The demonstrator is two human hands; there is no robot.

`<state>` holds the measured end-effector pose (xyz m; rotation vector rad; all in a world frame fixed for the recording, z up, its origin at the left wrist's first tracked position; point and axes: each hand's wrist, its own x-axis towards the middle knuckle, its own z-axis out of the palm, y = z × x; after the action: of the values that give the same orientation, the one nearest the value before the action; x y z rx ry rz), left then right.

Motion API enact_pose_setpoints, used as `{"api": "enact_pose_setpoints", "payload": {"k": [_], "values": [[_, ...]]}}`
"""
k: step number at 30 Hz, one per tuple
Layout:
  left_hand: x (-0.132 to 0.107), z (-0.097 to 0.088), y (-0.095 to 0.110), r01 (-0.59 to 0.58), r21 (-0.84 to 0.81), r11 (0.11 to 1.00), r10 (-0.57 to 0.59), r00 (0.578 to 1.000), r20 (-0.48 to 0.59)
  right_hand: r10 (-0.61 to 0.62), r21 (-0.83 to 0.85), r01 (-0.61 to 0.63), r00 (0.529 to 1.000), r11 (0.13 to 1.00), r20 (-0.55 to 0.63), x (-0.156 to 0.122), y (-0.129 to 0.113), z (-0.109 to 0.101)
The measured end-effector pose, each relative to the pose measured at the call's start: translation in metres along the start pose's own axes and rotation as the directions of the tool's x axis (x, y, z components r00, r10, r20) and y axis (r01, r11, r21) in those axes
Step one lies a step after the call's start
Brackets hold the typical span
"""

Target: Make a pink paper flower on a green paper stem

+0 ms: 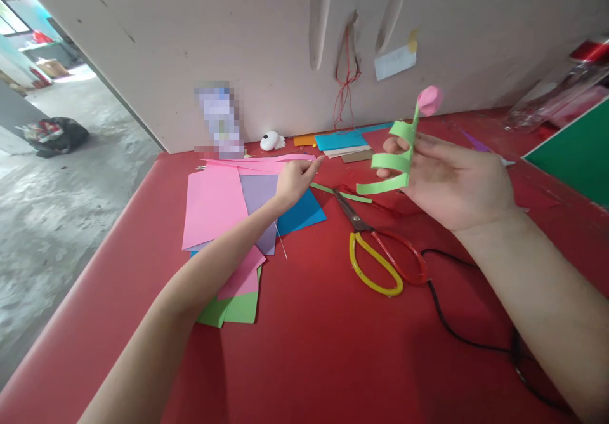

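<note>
Pink bud [429,100]: head view. Looks finished; it tops the green stem [415,119], held up above the red table [304,354].
Green bands [392,161]: jut from the stem, lowest end free. Spiral or separate leaves, cannot tell. My judgement: shaping well along, that end perhaps left to settle.
Right hand [457,183]: I grasp the stem between thumb and fingers.
Left hand [295,181]: fingers curled, thumb out, near the pink strips [271,165]; cannot tell whether I grip anything.
Scissors [356,222]: lie between my hands, tips at a loose green strip [362,199]; most in the way.
Black cord [445,322]: runs by the scissors' red handle, could snag.
Paper sheets [214,205]: pink, purple, blue, green, overlapping; my left forearm covers part.
White stick [281,241]: thin, partly hidden by that forearm.
</note>
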<state>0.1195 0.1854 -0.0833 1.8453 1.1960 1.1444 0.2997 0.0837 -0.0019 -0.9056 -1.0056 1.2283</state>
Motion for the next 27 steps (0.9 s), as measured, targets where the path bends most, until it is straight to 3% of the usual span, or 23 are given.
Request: {"api": "enact_pose_setpoints", "payload": {"k": [4,7,12,15,18,23,27], "values": [[0.001,0.001,0.005,0.017,-0.128,0.992,-0.012,0.999,0.043,-0.074,-0.091,0.079,0.995,0.993,0.065,-0.004,-0.001,0.003],[0.001,0.002,0.018,0.049,-0.262,0.964,-0.004,0.986,0.169,-0.164,-0.112,0.171,0.984,0.979,0.072,-0.006,-0.004,0.003],[-0.011,0.003,0.056,0.161,-0.440,0.884,0.069,0.884,0.462,-0.290,-0.148,0.295,0.955,0.944,0.053,-0.008,-0.010,0.003],[-0.022,0.002,0.073,0.343,-0.599,0.723,0.101,0.805,0.584,-0.338,-0.198,0.337,0.941,0.921,0.032,-0.010,-0.012,0.003],[-0.029,0.002,0.082,0.384,-0.624,0.681,0.068,0.815,0.575,-0.396,-0.268,0.381,0.918,0.885,-0.004,-0.013,-0.012,0.004],[-0.033,0.005,0.082,0.252,-0.683,0.685,0.154,0.867,0.474,-0.489,-0.378,0.435,0.871,0.818,-0.055,-0.017,-0.009,0.008],[-0.037,0.008,0.082,0.233,-0.721,0.653,0.164,0.885,0.435,-0.565,-0.437,0.478,0.820,0.762,-0.088,-0.016,-0.007,0.009]]}}
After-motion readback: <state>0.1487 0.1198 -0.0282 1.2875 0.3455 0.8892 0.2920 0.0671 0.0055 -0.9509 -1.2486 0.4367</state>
